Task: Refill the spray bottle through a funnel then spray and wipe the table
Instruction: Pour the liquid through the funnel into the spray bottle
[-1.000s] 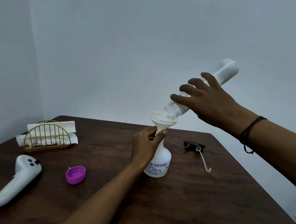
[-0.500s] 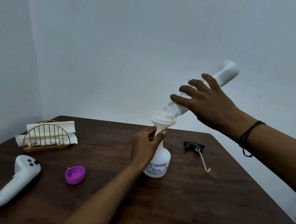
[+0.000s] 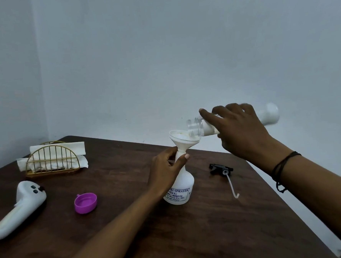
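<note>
Left hand (image 3: 164, 171) thumb and fingers pinched around funnel (image 3: 183, 141) stem, right at neck of spray bottle (image 3: 180, 188) — holding both steady. Bottle upright on table (image 3: 192, 237), label facing camera, partly hidden behind left wrist. Funnel bowl sits above left fingertips, tilted slightly, some white liquid visible inside.

Right hand (image 3: 239, 132) closed over refill bottle (image 3: 268, 115) from above, fingers wrapped across its middle, index stretched toward the neck. Refill bottle lying near horizontal, clear mouth just over right rim of funnel, base sticking out past knuckles to the right. Contents white. Dark cord bracelet (image 3: 281, 168) on right wrist.

Further out — black trigger sprayer head (image 3: 221, 168) with white dip tube flat on table, right of spray bottle, not touching it. Purple cap (image 3: 85, 202) open side up, left of left forearm. White handheld device (image 3: 18, 208) at left edge. Gold wire napkin holder (image 3: 51, 161) with white napkins at back left.
</note>
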A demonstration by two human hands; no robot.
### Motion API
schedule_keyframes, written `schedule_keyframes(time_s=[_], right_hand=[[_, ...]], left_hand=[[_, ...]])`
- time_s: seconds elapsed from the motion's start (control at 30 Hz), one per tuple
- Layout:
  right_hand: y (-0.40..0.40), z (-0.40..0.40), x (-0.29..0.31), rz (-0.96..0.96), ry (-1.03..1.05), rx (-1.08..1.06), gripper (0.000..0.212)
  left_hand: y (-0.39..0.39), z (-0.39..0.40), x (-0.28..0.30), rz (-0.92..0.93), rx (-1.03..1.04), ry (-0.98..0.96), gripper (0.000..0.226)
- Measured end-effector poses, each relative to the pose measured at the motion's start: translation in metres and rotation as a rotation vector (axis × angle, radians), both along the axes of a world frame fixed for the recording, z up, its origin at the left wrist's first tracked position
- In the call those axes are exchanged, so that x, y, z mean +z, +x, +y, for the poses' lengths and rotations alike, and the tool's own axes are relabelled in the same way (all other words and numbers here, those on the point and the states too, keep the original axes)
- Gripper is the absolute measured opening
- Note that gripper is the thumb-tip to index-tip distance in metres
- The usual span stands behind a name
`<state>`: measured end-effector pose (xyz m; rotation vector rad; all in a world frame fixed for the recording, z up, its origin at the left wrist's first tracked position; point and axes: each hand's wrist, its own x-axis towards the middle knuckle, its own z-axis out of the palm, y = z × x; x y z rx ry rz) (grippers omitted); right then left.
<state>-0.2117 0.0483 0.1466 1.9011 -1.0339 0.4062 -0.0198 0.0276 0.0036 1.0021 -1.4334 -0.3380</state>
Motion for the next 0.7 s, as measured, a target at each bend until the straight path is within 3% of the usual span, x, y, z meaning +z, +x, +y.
schedule_keyframes(time_s=[0.37, 0.53, 0.7], right_hand=[[-0.001, 0.030, -0.022, -0.468, 0.355, 0.066, 0.067], [0.006, 0.050, -0.041, -0.732, 0.467, 0.210, 0.040], [0.025, 0.070, -0.063, -0.914, 0.495, 0.409, 0.040]], left_hand=[[0.006, 0.007, 0.003, -0.016, 0.037, 0.076, 0.035], [0.019, 0.011, 0.005, 0.006, 0.050, 0.113, 0.079], [0.038, 0.014, 0.015, -0.015, 0.085, 0.108, 0.059]])
